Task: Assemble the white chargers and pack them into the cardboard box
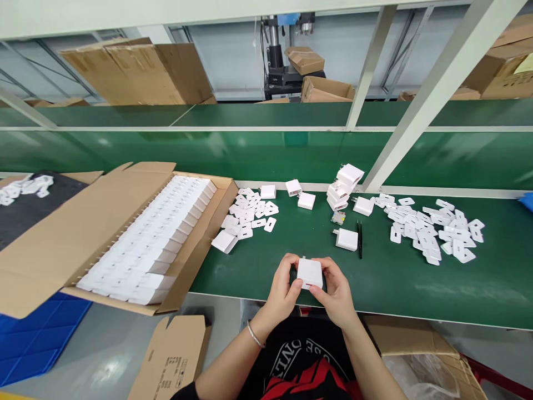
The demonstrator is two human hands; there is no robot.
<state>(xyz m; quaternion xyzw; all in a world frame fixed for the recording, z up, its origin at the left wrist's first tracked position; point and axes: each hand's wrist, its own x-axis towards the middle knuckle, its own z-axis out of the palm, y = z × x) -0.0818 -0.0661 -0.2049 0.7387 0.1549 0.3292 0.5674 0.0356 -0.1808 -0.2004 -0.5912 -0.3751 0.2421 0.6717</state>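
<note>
My left hand (283, 289) and my right hand (335, 289) together grip one white plug-in charger block (310, 273) just above the near edge of the green bench (387, 283). Fingers of both hands curl round its sides. Another white charger (347, 239) lies on the bench just beyond my hands, next to black tweezers (360, 239). A small stack of chargers (343, 186) stands farther back.
An open cardboard box (54, 244) at the left holds rows of white chargers (154, 239). Small white flat pieces lie in piles at centre-left (249, 214) and right (433, 230). A green conveyor (250, 153) runs behind. Blue crate (37, 333) and cartons sit on the floor.
</note>
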